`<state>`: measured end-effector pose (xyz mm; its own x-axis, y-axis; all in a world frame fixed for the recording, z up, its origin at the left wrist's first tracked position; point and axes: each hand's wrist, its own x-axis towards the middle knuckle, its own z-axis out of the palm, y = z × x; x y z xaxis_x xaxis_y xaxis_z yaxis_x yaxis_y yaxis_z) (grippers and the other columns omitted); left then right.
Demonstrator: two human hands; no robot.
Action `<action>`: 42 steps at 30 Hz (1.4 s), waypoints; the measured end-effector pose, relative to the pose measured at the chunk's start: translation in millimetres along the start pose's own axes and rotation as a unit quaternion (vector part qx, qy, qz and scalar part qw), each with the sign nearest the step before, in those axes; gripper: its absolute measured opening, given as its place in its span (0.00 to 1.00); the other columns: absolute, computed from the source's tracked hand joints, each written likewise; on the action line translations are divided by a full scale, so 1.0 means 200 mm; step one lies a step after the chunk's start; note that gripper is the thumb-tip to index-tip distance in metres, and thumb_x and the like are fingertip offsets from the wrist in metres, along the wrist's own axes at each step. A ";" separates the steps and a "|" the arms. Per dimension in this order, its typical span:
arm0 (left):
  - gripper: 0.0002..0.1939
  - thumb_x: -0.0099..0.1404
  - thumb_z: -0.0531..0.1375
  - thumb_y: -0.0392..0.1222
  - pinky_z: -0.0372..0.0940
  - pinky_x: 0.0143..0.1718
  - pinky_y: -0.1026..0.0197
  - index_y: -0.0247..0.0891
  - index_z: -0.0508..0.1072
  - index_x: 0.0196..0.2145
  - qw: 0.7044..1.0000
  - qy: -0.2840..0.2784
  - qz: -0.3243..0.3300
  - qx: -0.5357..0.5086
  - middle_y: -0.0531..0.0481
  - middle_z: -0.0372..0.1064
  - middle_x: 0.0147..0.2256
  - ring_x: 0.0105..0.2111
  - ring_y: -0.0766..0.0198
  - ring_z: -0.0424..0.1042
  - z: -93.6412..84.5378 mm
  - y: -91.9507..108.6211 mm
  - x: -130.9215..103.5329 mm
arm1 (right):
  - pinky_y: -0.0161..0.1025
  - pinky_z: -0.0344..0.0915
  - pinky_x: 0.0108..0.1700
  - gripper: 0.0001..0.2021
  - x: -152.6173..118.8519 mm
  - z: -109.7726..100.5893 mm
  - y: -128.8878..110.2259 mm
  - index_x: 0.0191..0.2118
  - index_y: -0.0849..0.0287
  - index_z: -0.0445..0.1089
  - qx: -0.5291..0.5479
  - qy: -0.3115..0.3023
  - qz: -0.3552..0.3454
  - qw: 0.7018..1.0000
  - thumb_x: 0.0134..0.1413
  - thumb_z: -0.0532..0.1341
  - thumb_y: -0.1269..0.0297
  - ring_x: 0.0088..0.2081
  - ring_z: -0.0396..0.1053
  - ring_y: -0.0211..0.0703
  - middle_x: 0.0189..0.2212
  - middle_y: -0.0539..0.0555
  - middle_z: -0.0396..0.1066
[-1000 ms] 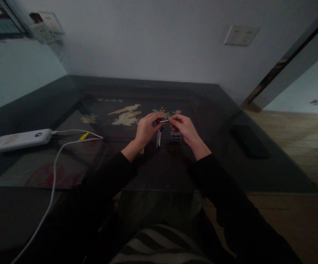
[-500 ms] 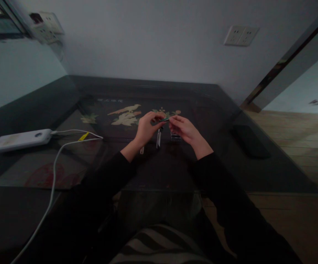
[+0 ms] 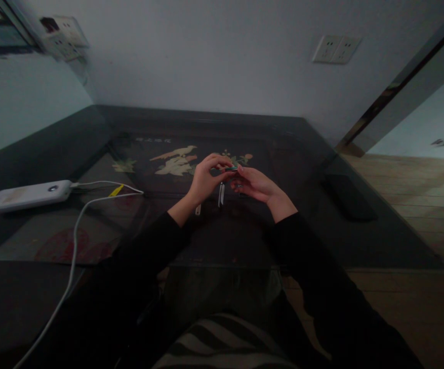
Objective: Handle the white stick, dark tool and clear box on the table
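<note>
- The dark worktop (image 3: pixel 302 154), glossy and dimly lit, spreads beneath everything, with a bird-and-flower design showing left of centre.
- A white power bank (image 3: pixel 25 197) lies at far left, well apart from the hands; its pale cable (image 3: pixel 75 241) loops toward the near edge and carries a yellow tag (image 3: pixel 117 190).
- A flat black slab (image 3: pixel 348 197) rests to the right, also well apart.
- The left hand (image 3: pixel 209 174) has its grip pinching the small piece between thumb and fingers.
- The right hand (image 3: pixel 256 184) pinches its other end, lower fingers curled; what lies beneath is too hidden to tell.
- A slim white-edged strip (image 3: pixel 222 195) lies just below the hands.
- A pale tab (image 3: pixel 198 209) sits near the left wrist.
- The small piece (image 3: pixel 230 168), slender, greenish and dark, is between both hands' fingertips.
</note>
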<state>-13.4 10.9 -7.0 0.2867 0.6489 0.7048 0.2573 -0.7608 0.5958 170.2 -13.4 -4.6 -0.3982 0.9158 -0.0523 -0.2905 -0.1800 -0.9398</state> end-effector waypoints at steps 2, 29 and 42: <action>0.07 0.60 0.70 0.33 0.69 0.38 0.64 0.37 0.78 0.37 1.000 0.002 0.008 -0.008 0.48 0.76 0.39 0.38 0.66 0.73 0.00 -0.01 0.00 | 0.33 0.70 0.31 0.18 0.00 -0.01 0.01 0.37 0.58 0.77 0.007 -0.014 -0.012 1.000 0.48 0.74 0.50 0.31 0.71 0.37 0.33 0.52 0.76; 0.10 0.62 0.61 0.30 0.65 0.39 0.63 0.35 0.74 0.42 0.976 -0.063 -0.169 0.121 0.45 0.76 0.41 0.36 0.65 0.72 -0.08 -0.13 0.02 | 0.30 0.65 0.28 0.16 0.02 0.00 0.00 0.39 0.58 0.76 -0.056 0.078 -0.067 0.993 0.50 0.72 0.52 0.26 0.68 0.32 0.29 0.48 0.75; 0.21 0.68 0.57 0.56 0.66 0.41 0.55 0.37 0.81 0.34 0.798 -0.307 -0.350 0.383 0.37 0.76 0.33 0.42 0.48 0.76 -0.25 0.00 0.08 | 0.29 0.63 0.26 0.16 0.03 -0.01 0.01 0.37 0.58 0.75 -0.062 0.106 -0.066 0.990 0.57 0.68 0.48 0.25 0.68 0.32 0.27 0.49 0.75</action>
<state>-54.4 20.4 22.5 0.1625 0.9739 -0.1588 0.9738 -0.1323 0.1850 168.8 -7.4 -6.7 -0.1687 0.9855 0.0165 -0.2129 -0.0201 -0.9769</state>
